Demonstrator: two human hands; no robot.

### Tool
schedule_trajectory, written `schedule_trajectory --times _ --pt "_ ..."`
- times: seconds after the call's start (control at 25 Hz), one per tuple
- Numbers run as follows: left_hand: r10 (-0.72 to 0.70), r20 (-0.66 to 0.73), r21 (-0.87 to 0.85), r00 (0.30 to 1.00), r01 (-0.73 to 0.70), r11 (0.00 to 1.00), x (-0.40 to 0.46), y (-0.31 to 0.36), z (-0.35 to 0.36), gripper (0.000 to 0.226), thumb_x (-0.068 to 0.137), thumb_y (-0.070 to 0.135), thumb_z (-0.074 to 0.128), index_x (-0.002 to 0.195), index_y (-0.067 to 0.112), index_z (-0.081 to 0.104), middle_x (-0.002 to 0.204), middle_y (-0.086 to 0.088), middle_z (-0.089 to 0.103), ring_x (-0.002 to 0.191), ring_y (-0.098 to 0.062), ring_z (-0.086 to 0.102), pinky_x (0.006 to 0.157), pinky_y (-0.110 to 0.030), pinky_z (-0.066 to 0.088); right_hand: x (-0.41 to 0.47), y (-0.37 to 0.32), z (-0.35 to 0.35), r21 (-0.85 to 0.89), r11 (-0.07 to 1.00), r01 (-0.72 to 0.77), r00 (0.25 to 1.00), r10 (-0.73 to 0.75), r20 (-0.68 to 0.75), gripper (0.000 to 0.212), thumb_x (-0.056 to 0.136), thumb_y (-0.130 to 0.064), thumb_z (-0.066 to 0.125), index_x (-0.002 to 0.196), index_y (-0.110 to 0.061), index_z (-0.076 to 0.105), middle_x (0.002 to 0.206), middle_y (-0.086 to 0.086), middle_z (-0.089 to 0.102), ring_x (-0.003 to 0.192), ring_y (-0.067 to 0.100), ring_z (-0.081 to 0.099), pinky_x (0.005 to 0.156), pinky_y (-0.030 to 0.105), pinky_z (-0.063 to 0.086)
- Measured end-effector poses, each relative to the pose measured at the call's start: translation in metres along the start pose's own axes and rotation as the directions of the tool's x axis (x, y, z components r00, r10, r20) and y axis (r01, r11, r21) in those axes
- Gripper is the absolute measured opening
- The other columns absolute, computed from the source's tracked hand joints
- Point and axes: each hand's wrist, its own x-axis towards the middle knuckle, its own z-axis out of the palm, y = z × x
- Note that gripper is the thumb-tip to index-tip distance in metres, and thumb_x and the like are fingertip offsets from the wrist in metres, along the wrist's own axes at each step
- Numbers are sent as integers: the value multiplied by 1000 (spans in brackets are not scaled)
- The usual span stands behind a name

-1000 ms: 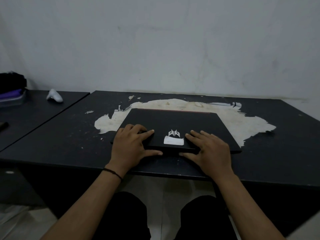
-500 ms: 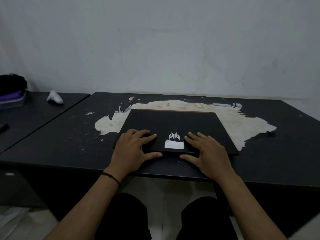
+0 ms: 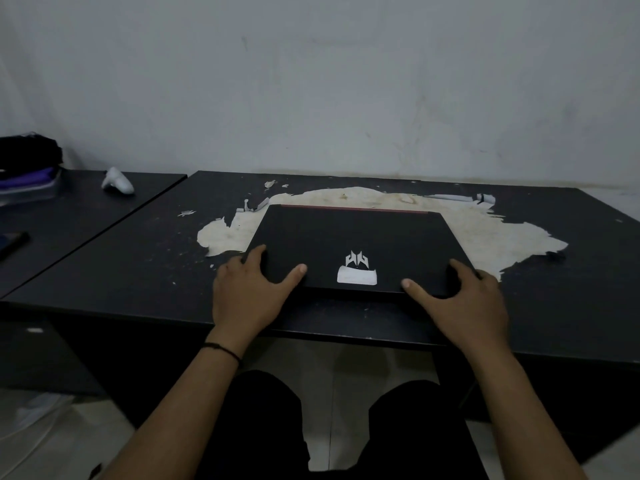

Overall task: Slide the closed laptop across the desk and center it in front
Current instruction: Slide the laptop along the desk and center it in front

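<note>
A closed black laptop [image 3: 353,237] with a white logo and a white sticker on its lid lies flat on the black desk [image 3: 104,271], over a large pale patch of peeled surface. Its front edge sits near the desk's front edge. My left hand [image 3: 247,294] grips the front left corner, thumb on the lid and fingers wrapped around the side. My right hand [image 3: 464,299] grips the front right corner the same way, thumb resting on the lid.
A second black desk [image 3: 69,216] adjoins on the left, carrying a small white object [image 3: 117,181], a dark pile on a purple box [image 3: 27,168] and a dark flat item [image 3: 12,242]. A white wall stands behind. My legs are below the desk edge.
Both hands moved outward from the lid's middle to the laptop's front corners and took hold of them. The laptop has stayed in about the same place.
</note>
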Motion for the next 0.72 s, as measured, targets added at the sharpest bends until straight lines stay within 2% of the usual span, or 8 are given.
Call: schedule_trajectory --times 0.08,0.16,0.32,0.6,0.72 --pt "39 51 -42 998 -37 998 0 -5 -6 108 58 99 44 146 36 45 143 -7 53 134 -30 44 110 -47 39 0 5 -8 68 997 44 998 -47 46 107 53 -82 73 145 -33 47 156 9 32 141 29 37 110 47 38" --pt "40 85 -45 996 -36 998 0 -8 -11 115 52 101 46 148 38 45 145 -5 52 137 -27 44 111 -48 40 1 8 -8 79 994 81 996 -83 30 103 52 -75 80 142 -32 52 155 10 35 140 28 39 110 44 37" --pt "31 76 -16 997 -30 999 -5 -11 -13 119 47 105 42 147 41 45 142 -5 55 135 -25 47 108 -49 44 -2 8 -8 148 983 111 994 -111 -5 101 50 -66 87 138 -26 59 153 11 40 138 27 43 110 38 37" --pt "57 -9 57 998 -57 997 -29 -19 -16 119 46 106 37 147 42 46 145 -7 52 138 -24 46 104 -47 43 -21 15 -11 189 970 151 987 -138 -81 99 46 -69 87 132 -27 64 146 10 48 131 25 50 108 38 41" --pt "58 7 54 998 -58 997 -30 -21 -19 119 47 106 36 148 43 44 147 -6 50 138 -25 45 104 -48 44 -27 15 -11 224 959 173 982 -150 -115 96 45 -68 87 128 -25 67 143 9 52 128 23 53 105 31 39"
